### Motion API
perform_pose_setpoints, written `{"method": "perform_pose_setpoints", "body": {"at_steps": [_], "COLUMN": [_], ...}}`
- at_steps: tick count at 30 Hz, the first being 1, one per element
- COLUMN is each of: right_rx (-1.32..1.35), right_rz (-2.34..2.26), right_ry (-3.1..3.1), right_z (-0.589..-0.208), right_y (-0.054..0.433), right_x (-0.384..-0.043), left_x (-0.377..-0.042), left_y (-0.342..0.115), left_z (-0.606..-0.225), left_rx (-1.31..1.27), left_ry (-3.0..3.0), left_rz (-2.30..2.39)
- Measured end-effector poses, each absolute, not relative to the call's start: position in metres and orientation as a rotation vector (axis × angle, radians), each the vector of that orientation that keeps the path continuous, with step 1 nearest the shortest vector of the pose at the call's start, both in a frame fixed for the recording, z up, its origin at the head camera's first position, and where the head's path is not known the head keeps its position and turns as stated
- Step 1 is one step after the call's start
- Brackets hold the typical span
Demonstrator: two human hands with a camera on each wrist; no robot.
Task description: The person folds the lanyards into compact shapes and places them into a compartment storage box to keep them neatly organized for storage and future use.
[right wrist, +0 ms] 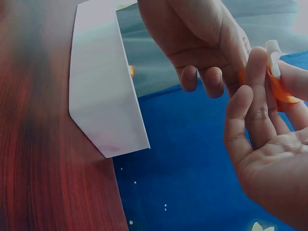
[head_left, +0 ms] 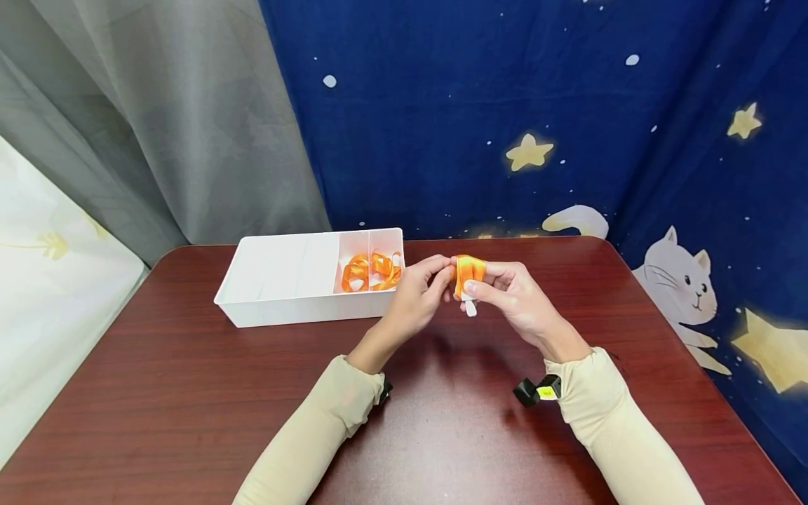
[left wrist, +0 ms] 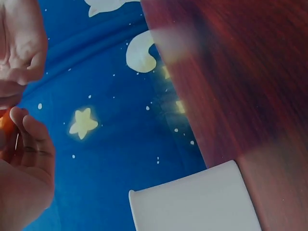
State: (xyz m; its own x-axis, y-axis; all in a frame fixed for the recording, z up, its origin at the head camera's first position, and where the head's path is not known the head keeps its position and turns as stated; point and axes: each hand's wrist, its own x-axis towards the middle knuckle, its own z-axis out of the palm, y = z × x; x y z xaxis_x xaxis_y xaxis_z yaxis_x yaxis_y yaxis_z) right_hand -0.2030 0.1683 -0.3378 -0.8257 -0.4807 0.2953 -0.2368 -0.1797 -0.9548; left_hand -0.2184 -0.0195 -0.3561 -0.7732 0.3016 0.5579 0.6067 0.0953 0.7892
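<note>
Over the table, near its back edge, my right hand (head_left: 514, 298) grips a folded bundle of orange ribbon (head_left: 470, 272), the thumb pressed on its front. A white tab (head_left: 470, 308) pokes out below that thumb; in the right wrist view the tab (right wrist: 273, 50) looks like a small loop. From the other side, my left hand (head_left: 413, 293) pinches the left edge of the ribbon between thumb and fingertips. In the left wrist view only a sliver of orange ribbon (left wrist: 6, 124) shows, mostly hidden by the fingers.
Left of my hands stands a long white box (head_left: 284, 311) with its right-hand part uncovered. Two compartments there hold coiled orange ribbons (head_left: 355, 272). The brown table (head_left: 189, 393) ends at curtains, a grey one (head_left: 189, 126) and a blue starry one (head_left: 442, 140).
</note>
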Motion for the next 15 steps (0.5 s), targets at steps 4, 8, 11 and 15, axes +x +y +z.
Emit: {"method": "perform_pose_setpoints", "body": {"at_steps": [4,8,11,15], "right_rx": [-0.824,-0.791,-0.774,-0.74], "right_rz": [-2.12,-2.139,-2.156,-2.147], "right_ry": [1.934,1.913,1.867,1.857], "right_z": [-0.3385,-0.339,-0.3387,-0.3373], "right_y": [0.1684,0.1707,0.1729,0.1731], "right_x": [-0.2036,-0.2062,-0.208,-0.2088], "left_x": [-0.215,-0.2114,-0.2102,-0.21], "left_y": [-0.0158,-0.0135,-0.0132,-0.0133], "left_z": [-0.3584,-0.3619,-0.3649,-0.3662], "left_rx": [-0.881,-0.877,-0.877,-0.889], "left_ry": [-2.108,-2.11,-2.098,-2.081], "left_rz": [-1.754,-1.816,-1.843,-1.833]}}
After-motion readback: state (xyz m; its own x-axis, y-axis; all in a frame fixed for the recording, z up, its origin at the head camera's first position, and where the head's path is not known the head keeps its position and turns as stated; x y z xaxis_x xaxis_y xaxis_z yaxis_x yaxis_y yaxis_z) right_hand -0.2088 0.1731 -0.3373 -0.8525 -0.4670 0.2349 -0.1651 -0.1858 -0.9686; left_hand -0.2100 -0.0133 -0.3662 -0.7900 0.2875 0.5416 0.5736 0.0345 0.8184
